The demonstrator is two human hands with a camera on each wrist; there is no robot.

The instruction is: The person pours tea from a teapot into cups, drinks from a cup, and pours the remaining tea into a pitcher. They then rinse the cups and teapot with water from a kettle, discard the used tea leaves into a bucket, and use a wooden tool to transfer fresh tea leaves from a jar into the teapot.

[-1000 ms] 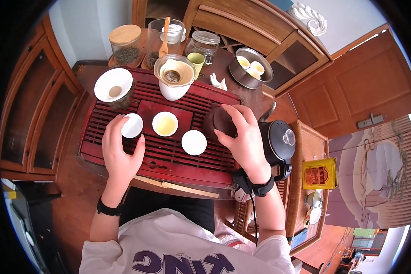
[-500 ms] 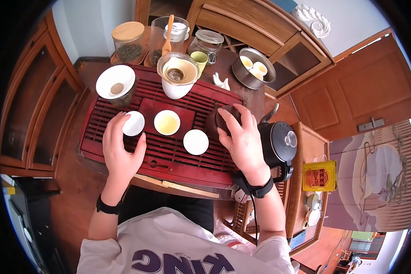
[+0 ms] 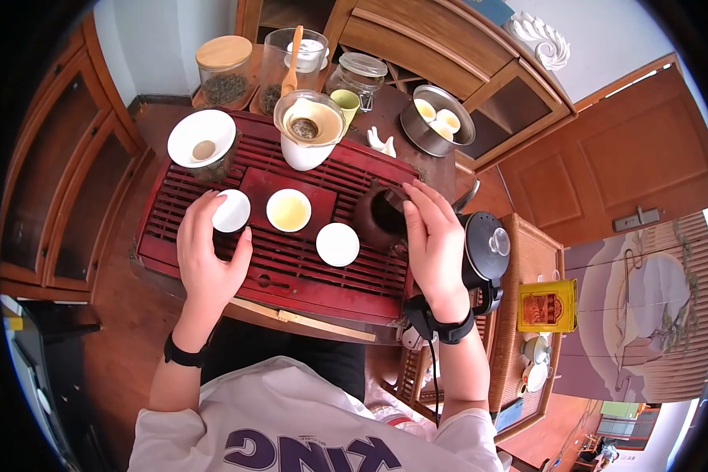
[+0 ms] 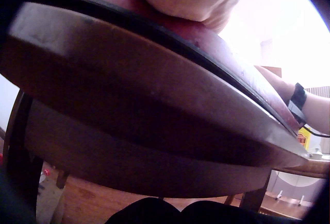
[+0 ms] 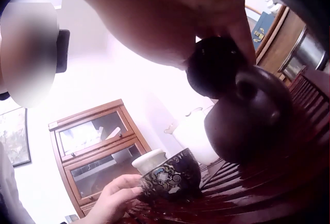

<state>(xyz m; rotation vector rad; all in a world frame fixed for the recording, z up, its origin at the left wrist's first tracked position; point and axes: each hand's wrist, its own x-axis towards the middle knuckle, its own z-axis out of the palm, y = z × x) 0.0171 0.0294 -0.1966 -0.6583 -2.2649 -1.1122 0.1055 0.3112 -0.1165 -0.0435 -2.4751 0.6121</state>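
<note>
In the head view, the right hand (image 3: 436, 252) holds the dark lid (image 3: 402, 197) of a brown teapot (image 3: 374, 214), tilted up at the pot's right side, so the mouth shows dark. From the right wrist, the lid (image 5: 214, 69) hangs from the fingers close over the teapot (image 5: 247, 118). The left hand (image 3: 210, 256) curls its fingers and thumb around a white-lined teacup (image 3: 232, 211), fingertips at the rim. Beside it stand a cup of pale yellow tea (image 3: 289, 211) and another white-lined cup (image 3: 338, 245). The left wrist view shows mostly the table edge (image 4: 154, 90).
On the slatted red tea tray (image 3: 212, 259) stand a strainer-topped white pitcher (image 3: 305, 157) and a glass vessel with a white funnel (image 3: 202, 138). A black kettle (image 3: 486, 248) is by the right wrist. Jars (image 3: 225, 71) and a metal bowl of cups (image 3: 438, 118) stand behind.
The right hand has lifted the lid off the teapot and moved it right, uncovering the mouth. The left hand stays at its cup. The view has shifted slightly.
</note>
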